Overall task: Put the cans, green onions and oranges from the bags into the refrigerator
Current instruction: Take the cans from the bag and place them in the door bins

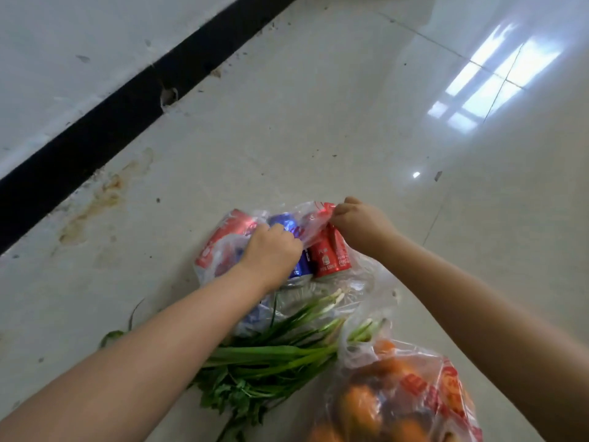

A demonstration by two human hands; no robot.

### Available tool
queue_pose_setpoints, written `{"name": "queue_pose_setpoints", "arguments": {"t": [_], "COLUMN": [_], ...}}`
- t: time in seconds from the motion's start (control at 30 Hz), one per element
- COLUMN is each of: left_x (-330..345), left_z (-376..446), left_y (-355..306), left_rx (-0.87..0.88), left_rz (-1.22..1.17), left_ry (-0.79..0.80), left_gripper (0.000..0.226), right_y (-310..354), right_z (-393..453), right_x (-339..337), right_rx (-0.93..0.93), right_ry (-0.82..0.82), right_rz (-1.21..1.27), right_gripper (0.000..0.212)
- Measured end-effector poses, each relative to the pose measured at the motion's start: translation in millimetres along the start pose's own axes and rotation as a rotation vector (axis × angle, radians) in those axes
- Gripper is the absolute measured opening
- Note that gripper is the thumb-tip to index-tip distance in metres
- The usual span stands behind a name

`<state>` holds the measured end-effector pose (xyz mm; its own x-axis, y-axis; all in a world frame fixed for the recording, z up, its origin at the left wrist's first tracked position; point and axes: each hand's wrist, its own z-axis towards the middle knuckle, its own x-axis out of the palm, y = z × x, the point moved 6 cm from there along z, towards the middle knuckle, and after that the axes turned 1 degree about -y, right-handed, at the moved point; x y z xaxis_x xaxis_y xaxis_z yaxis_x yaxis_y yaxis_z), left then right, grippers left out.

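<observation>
Your right hand [357,223] pinches the edge of the clear bag [318,218]; your left hand [271,253] curls into its opening, on a blue can [302,266] beside red cans [330,255]. All lies on the pale tiled floor [318,122] near a black baseboard [127,113]. Green onions [280,349] lie nearer you, touching a second bag [414,387] of oranges [360,406].

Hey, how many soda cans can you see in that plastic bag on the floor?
3 visible. A red can lies at the bag's left, a blue can sits in the middle under the left hand, and another red can lies at the right. More may be hidden.
</observation>
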<state>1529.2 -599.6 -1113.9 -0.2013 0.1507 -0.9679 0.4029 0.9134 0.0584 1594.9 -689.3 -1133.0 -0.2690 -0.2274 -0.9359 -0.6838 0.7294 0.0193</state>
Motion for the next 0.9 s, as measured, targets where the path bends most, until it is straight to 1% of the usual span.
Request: {"name": "queue_pose_setpoints", "arguments": {"t": [0.07, 0.13, 0.17, 0.23, 0.3, 0.37, 0.4, 0.47, 0.5, 0.53, 0.57, 0.6, 0.67, 0.7, 0.73, 0.8, 0.83, 0.9], "left_x": [-5.3, -4.2, -7.7, 1.0, 13.7, 26.3, 21.4, 16.7, 18.1, 25.7, 27.9, 27.9, 26.9, 28.8, 31.5, 34.3, 34.3, 33.7], "left_z": [4.7, 9.7, 11.9, 16.2, 20.4, 27.8, 28.2, 29.1, 28.9, 31.2, 30.8, 31.1, 30.4, 31.2, 31.5, 33.0, 34.1, 35.8], "left_y": [16.3, 35.0, 41.4, 54.0, 61.9, 67.6, 68.8, 72.1, 73.1, 74.2, 73.5, 72.2, 68.8, 67.6, 65.6, 62.6, 61.6, 62.1], "left_rx": [-0.006, -0.074, -0.099, -0.147, -0.159, -0.174, -0.197, -0.258, -0.297, -0.307, -0.318, -0.317, -0.298, -0.29, -0.272, -0.259, -0.276, -0.331], "left_rz": [0.013, 0.044, 0.057, 0.043, -0.041, -0.112, -0.083, -0.058, -0.081, -0.072, -0.11, -0.138, -0.151, -0.184, -0.226, -0.29, -0.318, -0.4], "left_ry": [-0.122, -0.147, -0.158, -0.136, -0.098, -0.1, -0.095, -0.015, 0.03, 0.054, 0.117, 0.124, 0.098, 0.084, 0.091, 0.142, 0.174, 0.211], "left_gripper": [0.018, 0.017, 0.02, 0.033, 0.041, 0.041, 0.04, 0.028, 0.024, 0.029, 0.032, 0.034, 0.038, 0.04, 0.044, 0.051, 0.049, 0.039], "right_y": [-0.7, -0.3, -0.8, -3.6, -6.6, -10.5, -12.9, -18.4, -21.8, -24.5, -27.2, -27.0, -21.3, -17.8, -13.2, -1.7, 0.6, 0.0], "right_z": [9.4, 18.7, 22.9, 31.4, 40.0, 45.6, 47.4, 44.8, 41.8, 38.0, 32.5, 25.3, 12.9, 7.1, 3.9, 4.4, 5.3, 10.2], "right_x": [-4.7, -6.1, -5.6, -2.6, 2.8, 9.7, 13.1, 17.1, 18.9, 18.3, 17.2, 13.3, -0.7, -1.9, -1.1, 4.8, 11.6, 14.0], "right_rx": [0.032, 0.061, 0.086, 0.131, 0.149, 0.166, 0.184, 0.252, 0.288, 0.308, 0.325, 0.324, 0.256, 0.221, 0.166, 0.111, 0.127, 0.161], "right_ry": [-0.037, -0.032, -0.012, 0.041, 0.09, 0.133, 0.146, 0.162, 0.144, 0.108, 0.065, -0.003, -0.247, -0.301, -0.335, -0.194, -0.08, 0.025], "right_rz": [0.047, 0.092, 0.121, 0.206, 0.271, 0.317, 0.35, 0.426, 0.459, 0.487, 0.506, 0.512, 0.409, 0.36, 0.283, 0.209, 0.218, 0.217], "right_gripper": [0.032, 0.034, 0.035, 0.039, 0.042, 0.044, 0.044, 0.046, 0.045, 0.043, 0.04, 0.036, 0.03, 0.03, 0.036, 0.049, 0.052, 0.051]}}
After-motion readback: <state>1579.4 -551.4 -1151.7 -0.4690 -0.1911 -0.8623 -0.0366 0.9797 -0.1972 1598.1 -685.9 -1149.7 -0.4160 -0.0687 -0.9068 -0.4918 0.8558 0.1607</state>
